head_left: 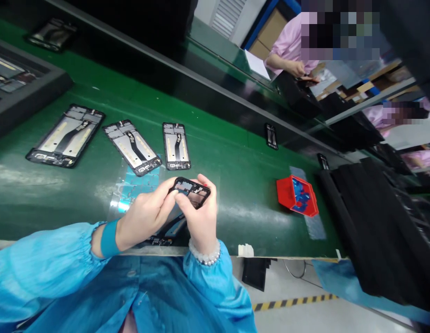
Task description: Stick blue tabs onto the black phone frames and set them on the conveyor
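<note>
Both my hands are closed on one phone frame (197, 198), tilted up near the table's front edge. My left hand (145, 210) grips its left side, thumb on the inner face. My right hand (204, 219) wraps the right side, its thumb also over the inner face; the hands hide much of the middle. Beyond them on the green table lie three more phone frames with black ribbon cables: a left one (67, 135), a middle one (132, 147) and a right one (177, 146). A sheet of shiny blue film pieces (138, 185) lies partly behind my left hand.
A red bin (286, 194) with blue bits stands on the right, near stacked black trays (370, 226). At the left is a black foam tray (58, 81) holding phone parts. A co-worker in a pink sleeve (287, 44) works across the table.
</note>
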Tool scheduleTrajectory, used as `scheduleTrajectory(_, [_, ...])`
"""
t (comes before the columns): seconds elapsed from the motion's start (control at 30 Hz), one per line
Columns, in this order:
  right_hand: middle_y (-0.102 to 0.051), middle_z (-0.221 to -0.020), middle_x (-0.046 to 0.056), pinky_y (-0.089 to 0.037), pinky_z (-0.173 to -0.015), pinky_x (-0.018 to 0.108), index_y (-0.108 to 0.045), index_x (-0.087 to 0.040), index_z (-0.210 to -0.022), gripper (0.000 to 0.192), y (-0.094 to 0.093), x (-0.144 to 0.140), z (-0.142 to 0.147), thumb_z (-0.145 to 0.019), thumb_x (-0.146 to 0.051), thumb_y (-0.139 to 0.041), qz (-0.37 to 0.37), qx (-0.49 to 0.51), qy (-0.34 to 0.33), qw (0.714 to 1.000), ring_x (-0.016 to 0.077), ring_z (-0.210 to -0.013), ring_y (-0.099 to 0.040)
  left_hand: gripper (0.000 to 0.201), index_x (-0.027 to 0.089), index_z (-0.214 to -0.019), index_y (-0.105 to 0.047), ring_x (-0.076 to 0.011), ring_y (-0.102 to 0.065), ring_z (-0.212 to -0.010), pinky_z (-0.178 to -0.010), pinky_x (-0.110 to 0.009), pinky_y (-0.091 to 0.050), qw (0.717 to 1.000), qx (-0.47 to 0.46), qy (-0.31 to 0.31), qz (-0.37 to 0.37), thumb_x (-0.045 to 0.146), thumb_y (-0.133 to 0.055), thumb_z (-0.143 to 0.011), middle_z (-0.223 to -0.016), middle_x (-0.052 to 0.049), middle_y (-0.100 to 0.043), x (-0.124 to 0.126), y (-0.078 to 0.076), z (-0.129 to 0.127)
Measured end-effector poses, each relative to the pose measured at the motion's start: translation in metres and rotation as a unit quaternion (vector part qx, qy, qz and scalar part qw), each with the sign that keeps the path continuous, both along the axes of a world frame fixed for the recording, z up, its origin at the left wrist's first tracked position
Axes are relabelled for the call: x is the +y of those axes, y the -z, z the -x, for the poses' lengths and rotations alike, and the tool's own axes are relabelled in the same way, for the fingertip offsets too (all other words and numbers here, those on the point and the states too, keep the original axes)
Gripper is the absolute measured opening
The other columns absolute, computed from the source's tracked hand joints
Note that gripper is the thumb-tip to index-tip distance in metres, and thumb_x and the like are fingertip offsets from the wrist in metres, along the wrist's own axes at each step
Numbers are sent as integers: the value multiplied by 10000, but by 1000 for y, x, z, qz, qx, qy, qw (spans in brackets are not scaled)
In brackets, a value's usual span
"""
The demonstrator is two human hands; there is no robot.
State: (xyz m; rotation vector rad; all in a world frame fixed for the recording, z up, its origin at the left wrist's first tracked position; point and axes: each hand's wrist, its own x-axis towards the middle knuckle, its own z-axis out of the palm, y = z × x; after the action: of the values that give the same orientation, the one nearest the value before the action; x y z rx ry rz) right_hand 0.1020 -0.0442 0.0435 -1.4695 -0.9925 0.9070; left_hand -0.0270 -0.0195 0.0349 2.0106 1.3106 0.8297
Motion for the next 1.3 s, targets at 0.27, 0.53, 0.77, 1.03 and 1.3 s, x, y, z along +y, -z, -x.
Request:
scheduleTrajectory(0.27, [-618, -992, 60, -554, -776, 272, -418, -198, -1145, 445, -3, -2, 7, -748, -247, -613, -23, -30, 22, 999, 133, -842, -658, 489, 130, -1363, -459, -206, -716, -763, -690, -249, -527, 999, 31, 4, -34, 331, -299, -947, -1092, -107, -712, 4, 6, 0])
scheduleTrajectory(0.53, [-641, -860, 6, -544, -689, 259, -400, -228, -953, 365, 6, 1, 3, -721, -318, -666, 3, 30, 26, 999, 134, -755, -657, 506, 53, -1393, -408, -234, -657, -1041, -855, -258, -505, 995, -9, 90, -29, 263, -316, -942, -1232, -131, -643, 6, 1, 2])
scheduleTrajectory(0.77, [-620, -902, 31, -543, -714, 286, -406, -207, -1090, 352, 12, -2, -6, -791, -288, -574, 18, 0, -76, 997, 141, -787, -637, 466, 130, -1274, -583, -164, -668, -624, -642, -227, -515, 999, -34, -5, 42, 367, -395, -919, -857, -47, -751, 10, -1, 1])
scheduleTrajectory(1.03, [-487, -1181, 113, -426, -985, 440, -503, -207, -1207, 353, 5, 1, -17, -858, -225, -555, -149, -371, -6, 916, 218, -1155, -472, 675, 188, -1488, -232, -202, -628, -1071, -898, -300, -514, 945, -212, 147, 200, 330, -482, -878, -1251, -79, -628, 15, 17, 5])
scheduleTrajectory(1.3, [-670, -936, 44, -416, -895, 354, -665, -200, -888, 76, -4, 0, -12, -847, -170, -608, -222, -545, -27, 808, 195, -1000, -514, 612, 123, -1421, -388, -147, -633, -672, -660, -234, -533, 965, -162, 105, 179, 290, -491, -841, -676, 16, -663, 10, 16, 4])
